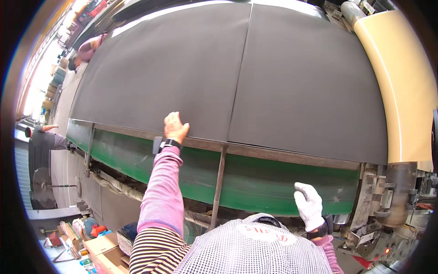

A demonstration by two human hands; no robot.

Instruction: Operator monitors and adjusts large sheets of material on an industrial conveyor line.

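Head view: our bare left hand presses flat, fingers together, on the dark sheet's near edge; our gloved right hand rests spread against the green belt.

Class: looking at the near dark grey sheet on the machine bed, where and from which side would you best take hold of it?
Take the dark grey sheet by its near edge, from the front, probably. That edge lies free along the metal rail, where the left hand already rests; its other edges lie far across the bed.
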